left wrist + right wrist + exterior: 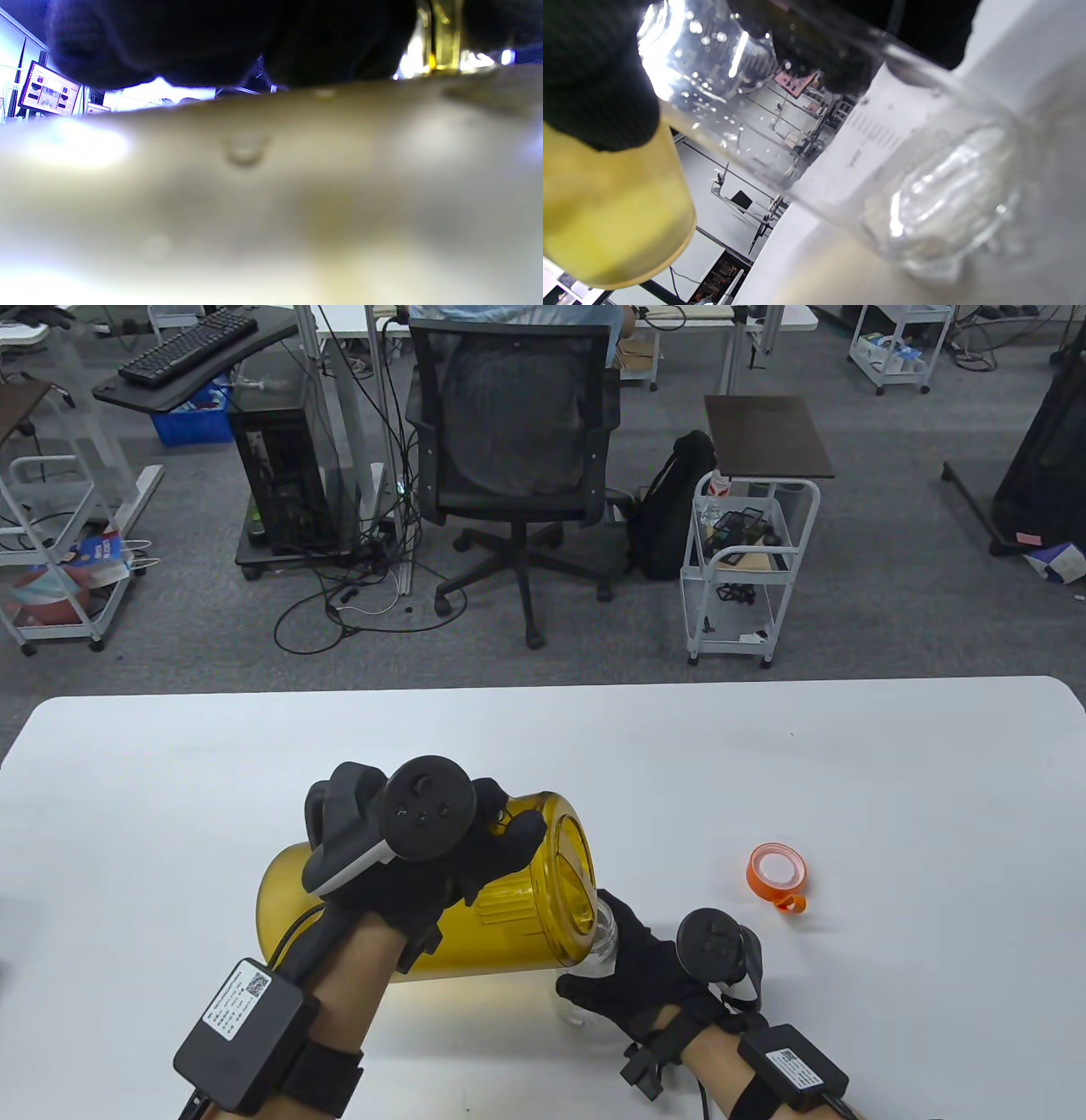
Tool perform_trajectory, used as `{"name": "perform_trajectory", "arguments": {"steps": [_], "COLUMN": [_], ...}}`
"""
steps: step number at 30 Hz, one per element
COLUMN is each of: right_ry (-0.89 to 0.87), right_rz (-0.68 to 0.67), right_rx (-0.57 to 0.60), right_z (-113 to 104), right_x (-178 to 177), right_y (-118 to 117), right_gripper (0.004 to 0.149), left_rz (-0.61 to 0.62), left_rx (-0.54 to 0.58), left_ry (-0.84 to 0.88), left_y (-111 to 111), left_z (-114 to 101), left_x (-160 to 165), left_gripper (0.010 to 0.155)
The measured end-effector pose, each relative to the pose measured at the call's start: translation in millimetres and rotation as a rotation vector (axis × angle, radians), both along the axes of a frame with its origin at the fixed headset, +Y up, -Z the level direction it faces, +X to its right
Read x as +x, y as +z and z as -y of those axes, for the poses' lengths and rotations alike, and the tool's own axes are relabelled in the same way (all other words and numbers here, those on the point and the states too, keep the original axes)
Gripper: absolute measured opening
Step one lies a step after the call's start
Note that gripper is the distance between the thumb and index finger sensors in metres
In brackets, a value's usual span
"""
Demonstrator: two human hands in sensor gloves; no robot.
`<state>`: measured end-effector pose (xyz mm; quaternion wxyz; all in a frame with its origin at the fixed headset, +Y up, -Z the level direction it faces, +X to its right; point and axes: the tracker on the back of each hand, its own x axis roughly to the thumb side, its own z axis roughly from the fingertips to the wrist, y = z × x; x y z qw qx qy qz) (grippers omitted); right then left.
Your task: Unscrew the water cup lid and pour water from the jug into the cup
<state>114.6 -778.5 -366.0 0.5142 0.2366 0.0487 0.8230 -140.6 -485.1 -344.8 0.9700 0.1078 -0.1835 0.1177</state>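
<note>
A yellow translucent jug (pixel 509 912) is tipped on its side, mouth to the right, over a clear water cup (pixel 604 937). My left hand (pixel 475 848) grips the jug from above near its handle. My right hand (pixel 632 976) wraps around the cup, which stands on the white table (pixel 891 814). In the right wrist view the clear cup (pixel 882 169) fills the frame, gloved fingers (pixel 594 76) curl round it and the jug (pixel 606 220) hangs at the left. The left wrist view holds only the blurred jug wall (pixel 271 190). The orange lid (pixel 777 873) lies on the table to the right.
The table's far edge (pixel 543 687) runs across the middle of the table view. Beyond it stand an office chair (pixel 517 458), a white cart (pixel 751 560) and a computer tower (pixel 280 475) on the floor.
</note>
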Motion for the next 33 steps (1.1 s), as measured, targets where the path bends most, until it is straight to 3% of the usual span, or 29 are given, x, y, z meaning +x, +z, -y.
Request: {"name": "perform_trajectory", "arguments": {"steps": [33], "right_ry": [0.001], "right_rz": [0.002], "right_rx": [-0.002], "right_z": [0.1], "right_x": [0.2], "right_y": [0.3], "right_gripper": [0.107], "left_rz": [0.000], "left_rx": [0.022], "left_ry": [-0.026], "left_y": [2.0], "left_z": [-0.3], "left_x": [1.4], "left_gripper": [0.065]}}
